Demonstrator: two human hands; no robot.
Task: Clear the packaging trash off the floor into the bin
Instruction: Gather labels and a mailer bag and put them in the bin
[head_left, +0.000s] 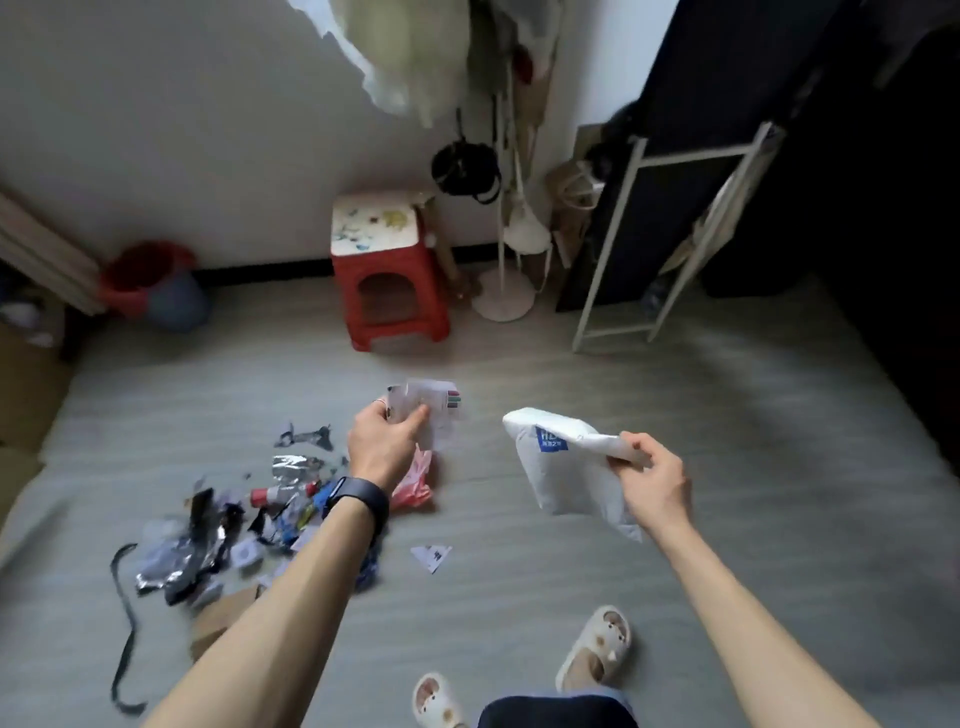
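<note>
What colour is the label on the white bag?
Blue label with white print, clearest in the head view.

The room is dim, and the light is soft and flat; from where it comes I cannot tell. The white painted wall (182, 130) at eleven o'clock is the brightest part. The tall black panel (675, 156) at two o'clock sinks almost into darkness. A soft shadow lies on the grey wood-pattern floor (753, 374) at three o'clock. The scattered heap of torn silver and black packaging scraps (208, 535) at eight o'clock is smeared by motion blur. The white metal rack frame (696, 151) at two o'clock leans inward from lens distortion.
</note>
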